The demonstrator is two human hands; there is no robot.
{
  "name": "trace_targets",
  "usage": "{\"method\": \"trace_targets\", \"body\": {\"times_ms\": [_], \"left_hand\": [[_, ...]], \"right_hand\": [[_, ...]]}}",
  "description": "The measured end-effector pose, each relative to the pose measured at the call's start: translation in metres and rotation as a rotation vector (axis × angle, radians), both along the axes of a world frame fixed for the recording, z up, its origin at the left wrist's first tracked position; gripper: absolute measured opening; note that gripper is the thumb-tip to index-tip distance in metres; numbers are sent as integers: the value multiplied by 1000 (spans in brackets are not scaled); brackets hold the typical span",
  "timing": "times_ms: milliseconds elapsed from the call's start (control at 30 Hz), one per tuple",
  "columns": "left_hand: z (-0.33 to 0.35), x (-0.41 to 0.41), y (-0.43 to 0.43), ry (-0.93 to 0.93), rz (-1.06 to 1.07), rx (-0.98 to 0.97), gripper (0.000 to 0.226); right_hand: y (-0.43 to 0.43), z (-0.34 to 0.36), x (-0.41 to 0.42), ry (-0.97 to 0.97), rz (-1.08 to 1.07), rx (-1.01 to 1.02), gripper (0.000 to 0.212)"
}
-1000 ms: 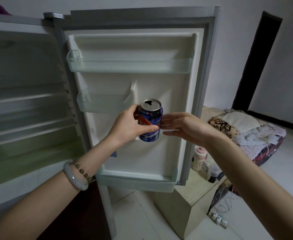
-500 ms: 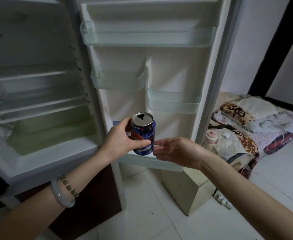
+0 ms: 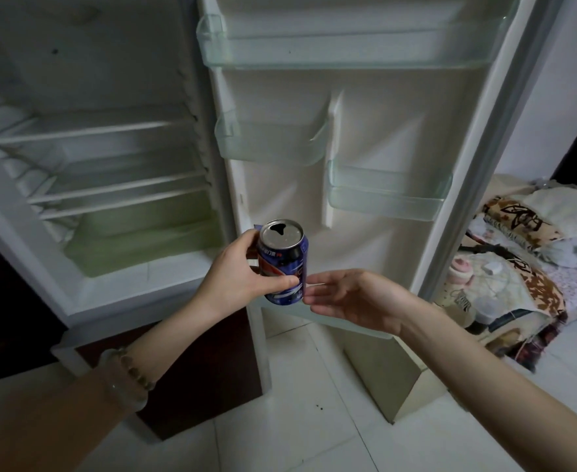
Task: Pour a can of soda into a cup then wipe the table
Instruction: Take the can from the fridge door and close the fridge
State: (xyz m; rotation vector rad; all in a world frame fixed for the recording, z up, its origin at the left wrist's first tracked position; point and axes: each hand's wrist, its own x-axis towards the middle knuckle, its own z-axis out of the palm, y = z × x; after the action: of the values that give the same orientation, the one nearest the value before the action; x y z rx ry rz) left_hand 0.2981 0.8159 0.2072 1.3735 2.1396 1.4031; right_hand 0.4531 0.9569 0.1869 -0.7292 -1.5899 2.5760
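Note:
A blue soda can (image 3: 285, 257) with red and white markings and an opened top stands upright in front of the open fridge. My left hand (image 3: 236, 281) grips it from the left, thumb across its front. My right hand (image 3: 351, 298) is stretched out flat beside the can, its fingertips at the can's lower right side. No cup or table is in view.
The open fridge (image 3: 109, 185) shows bare wire shelves and a green drawer. Its door (image 3: 382, 131) holds clear bins. A pile of patterned bedding (image 3: 518, 253) lies on the floor at right. A small beige cabinet (image 3: 396, 376) stands below the door on white tiles.
The can in my left hand has come down and away from the door shelves, and the view has tilted downward. My right hand has stayed close beside the can.

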Motion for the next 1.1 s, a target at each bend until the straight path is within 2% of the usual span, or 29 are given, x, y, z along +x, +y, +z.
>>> {"method": "trace_targets", "body": {"times_ms": [333,633,767,833,1100], "left_hand": [[-21,49,35,-121,236,19,62],[-28,156,85,-191,431,116,65],[-27,200,103,-269,512,154,73],[-26,219,109,-304,540,170,67],[-12,260,127,-217,610,162,59]], "right_hand": [[63,-7,19,-26,195,-3,46],[129,-4,82,-54,409,66,44],[151,-4,110,-48,454,80,46],[159,-3,123,-41,478,55,44],[180,-2,155,13,533,18,47]]}}
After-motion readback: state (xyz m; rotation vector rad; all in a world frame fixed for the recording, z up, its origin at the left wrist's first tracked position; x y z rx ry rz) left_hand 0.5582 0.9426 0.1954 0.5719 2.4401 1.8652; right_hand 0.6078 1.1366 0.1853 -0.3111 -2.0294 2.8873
